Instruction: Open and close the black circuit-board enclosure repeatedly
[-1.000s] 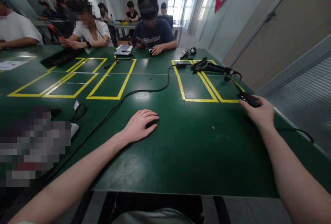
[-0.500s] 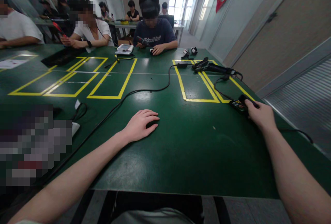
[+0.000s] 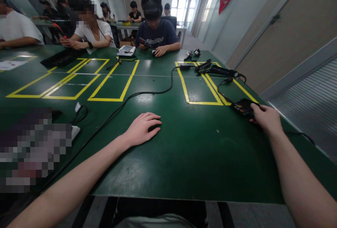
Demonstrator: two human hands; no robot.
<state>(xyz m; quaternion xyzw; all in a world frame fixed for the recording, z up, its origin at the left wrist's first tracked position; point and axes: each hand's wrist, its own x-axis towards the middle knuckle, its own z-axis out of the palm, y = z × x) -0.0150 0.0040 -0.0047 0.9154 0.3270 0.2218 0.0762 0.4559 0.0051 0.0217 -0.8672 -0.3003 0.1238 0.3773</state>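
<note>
My left hand [image 3: 144, 128] lies palm down on the green table [image 3: 184, 158], fingers stretched and slightly bent, holding nothing. To the right, my right hand [image 3: 265, 117] grips the near right end of a flat black device [image 3: 240, 108] with orange and white markings. Thumb and fingers are closed on it; its exact kind is unclear. A thin cable runs from it toward a long black tool [image 3: 221, 70] lying across yellow tape lines farther back. Another black cable [image 3: 126, 101] crosses the table past my left hand to a small black adapter [image 3: 185, 67].
Yellow tape rectangles [image 3: 105, 99] mark the table. At the back right lie small black-and-white parts [image 3: 196, 52]; a white device [image 3: 126, 50] sits at the far edge. A blurred-out object [image 3: 34, 151] is at the left. Several people sit opposite, one in a dark shirt [image 3: 160, 33].
The black device in my right hand has turned so that its marked face shows more fully. My left hand has stayed in place on the table.
</note>
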